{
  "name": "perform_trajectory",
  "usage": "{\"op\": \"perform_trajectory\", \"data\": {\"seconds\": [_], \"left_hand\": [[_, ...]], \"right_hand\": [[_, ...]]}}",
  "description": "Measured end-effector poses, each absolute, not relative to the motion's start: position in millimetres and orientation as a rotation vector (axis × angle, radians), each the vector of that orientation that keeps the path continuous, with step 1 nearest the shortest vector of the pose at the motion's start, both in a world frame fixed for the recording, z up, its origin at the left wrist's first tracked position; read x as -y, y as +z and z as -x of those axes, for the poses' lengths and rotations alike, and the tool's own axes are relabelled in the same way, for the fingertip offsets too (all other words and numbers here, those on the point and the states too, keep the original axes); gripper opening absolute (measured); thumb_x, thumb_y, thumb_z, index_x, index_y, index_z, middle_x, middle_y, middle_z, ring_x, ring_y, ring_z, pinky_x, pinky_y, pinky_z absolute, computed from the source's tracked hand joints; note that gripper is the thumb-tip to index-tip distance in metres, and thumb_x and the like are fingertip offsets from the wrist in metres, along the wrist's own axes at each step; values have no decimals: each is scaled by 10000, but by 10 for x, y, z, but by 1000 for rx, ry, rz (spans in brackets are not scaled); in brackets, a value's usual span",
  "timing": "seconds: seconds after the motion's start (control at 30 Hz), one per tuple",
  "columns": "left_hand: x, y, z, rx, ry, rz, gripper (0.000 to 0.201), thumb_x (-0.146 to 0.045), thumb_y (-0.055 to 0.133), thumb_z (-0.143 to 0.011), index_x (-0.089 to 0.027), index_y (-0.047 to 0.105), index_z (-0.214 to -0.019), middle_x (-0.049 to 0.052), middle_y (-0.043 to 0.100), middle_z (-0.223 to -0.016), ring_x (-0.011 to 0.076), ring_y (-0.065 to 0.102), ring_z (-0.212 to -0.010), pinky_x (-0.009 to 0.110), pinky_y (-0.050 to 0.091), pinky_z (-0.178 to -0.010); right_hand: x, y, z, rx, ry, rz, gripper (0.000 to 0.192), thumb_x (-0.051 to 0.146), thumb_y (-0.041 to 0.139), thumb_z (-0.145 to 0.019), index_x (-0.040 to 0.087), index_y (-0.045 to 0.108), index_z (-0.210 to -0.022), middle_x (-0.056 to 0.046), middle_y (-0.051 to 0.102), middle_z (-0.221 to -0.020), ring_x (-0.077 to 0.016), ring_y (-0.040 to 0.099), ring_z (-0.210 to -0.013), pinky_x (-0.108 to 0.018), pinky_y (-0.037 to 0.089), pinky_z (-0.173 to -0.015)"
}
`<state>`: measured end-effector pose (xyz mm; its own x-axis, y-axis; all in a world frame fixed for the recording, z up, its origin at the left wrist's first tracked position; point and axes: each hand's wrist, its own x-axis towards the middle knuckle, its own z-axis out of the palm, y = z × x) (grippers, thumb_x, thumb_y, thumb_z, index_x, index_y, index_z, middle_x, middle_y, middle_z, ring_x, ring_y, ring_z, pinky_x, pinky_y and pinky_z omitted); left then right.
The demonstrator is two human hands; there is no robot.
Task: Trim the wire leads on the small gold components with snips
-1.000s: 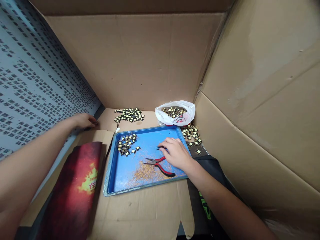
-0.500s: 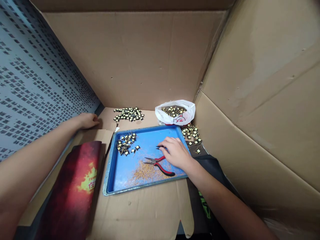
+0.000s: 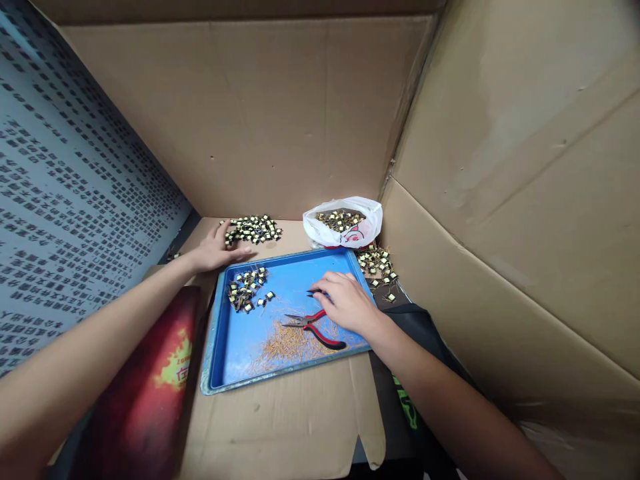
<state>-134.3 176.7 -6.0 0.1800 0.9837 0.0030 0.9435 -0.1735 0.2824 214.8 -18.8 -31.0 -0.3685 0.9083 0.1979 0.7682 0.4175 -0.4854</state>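
My left hand (image 3: 216,251) is open, fingers spread, at the near left side of a pile of small black-and-yellow coil components (image 3: 257,229) on the cardboard. Over the right half of the blue tray (image 3: 211,360), my right hand (image 3: 345,301) is closed around dark tweezers (image 3: 311,292); only their tips show past the fingers. Red-and-black-handled pliers (image 3: 323,333) lie in the tray just below that hand. They rest partly on a heap of copper-coloured wire clippings (image 3: 285,343). More coil components (image 3: 245,290), with wire leads, sit in the tray's upper left.
A white plastic bag (image 3: 320,233) full of components stands behind the tray. Loose components (image 3: 380,263) lie right of it. Tall cardboard walls (image 3: 250,120) rise behind and to the right. A dark red printed sheet (image 3: 145,380) lies at the left.
My left hand has moved right from the cardboard's left edge to the component pile, and its fingers have spread. My right hand stays over the tray with the tweezers. The view has shifted slightly.
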Motion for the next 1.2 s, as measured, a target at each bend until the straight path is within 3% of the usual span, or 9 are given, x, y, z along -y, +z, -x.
{"op": "perform_trajectory", "data": {"seconds": [0.1,0.2,0.33,0.5,0.6,0.7,0.93,1.07,1.2], "left_hand": [[-1703,-128,1055,-1874,159,-2195,1422,-895,683,-619,-191,54,-1683,207,42,-1743,457,152,-1587,547,249,-1268],[-1740,-152,838,-1983,141,-2145,1371,-909,659,-631,-245,81,-1682,207,-22,-1744,533,49,-1573,706,138,-1233],[-1861,-230,642,-2046,268,-2134,1370,-951,630,-599,-298,93,-1678,175,-62,-1749,551,1,-1567,748,100,-1208],[-1928,-305,536,-2094,469,-2174,1324,-961,639,-562,-298,234,-1635,190,40,-1738,567,36,-1556,749,140,-1192],[-1941,-297,539,-2118,595,-2196,1164,-954,627,-592,-271,427,-1513,214,235,-1659,526,190,-1533,688,198,-1211],[-1982,-281,576,-2123,650,-2180,1066,-928,643,-615,-250,500,-1426,212,354,-1551,483,322,-1475,619,265,-1219],[-2021,-240,683,-2062,784,-2122,949,-848,685,-674,-273,496,-1405,182,383,-1487,432,426,-1417,541,358,-1197],[-1998,-198,709,-2141,819,-2009,1004,-857,673,-680,-272,424,-1457,192,365,-1514,448,363,-1462,588,307,-1215],[-1988,-203,727,-2036,725,-2068,1059,-869,688,-655,-243,430,-1470,206,357,-1515,426,408,-1445,519,358,-1210]], "right_hand": [[188,-312,-2149,2249,433,1425,195,250,585,-1046,251,746,-1155,-49,720,-1139,-206,633,-1108,-355,374,-926],[187,-325,-2149,2255,429,1423,195,250,587,-1043,248,743,-1162,-50,715,-1137,-207,631,-1103,-356,374,-925],[184,-336,-2149,2249,424,1425,194,268,578,-1051,252,745,-1149,-46,713,-1130,-208,634,-1084,-356,371,-902],[189,-317,-2148,2260,426,1416,195,267,580,-1051,251,748,-1148,-49,713,-1123,-205,630,-1085,-352,371,-897],[190,-309,-2145,2259,413,1421,196,255,580,-1047,253,748,-1148,-42,716,-1123,-205,633,-1081,-356,371,-901],[189,-312,-2145,2262,418,1420,199,243,583,-1042,250,747,-1154,-43,719,-1132,-207,634,-1093,-357,372,-910],[194,-303,-2145,2264,420,1429,203,245,589,-1039,249,746,-1168,-47,713,-1124,-208,632,-1086,-353,378,-917],[191,-287,-2143,2269,422,1425,199,249,595,-1037,250,748,-1165,-44,716,-1113,-209,630,-1089,-353,376,-915],[188,-286,-2144,2270,434,1421,204,240,592,-1036,245,742,-1175,-51,712,-1130,-209,627,-1094,-353,378,-929]]}}
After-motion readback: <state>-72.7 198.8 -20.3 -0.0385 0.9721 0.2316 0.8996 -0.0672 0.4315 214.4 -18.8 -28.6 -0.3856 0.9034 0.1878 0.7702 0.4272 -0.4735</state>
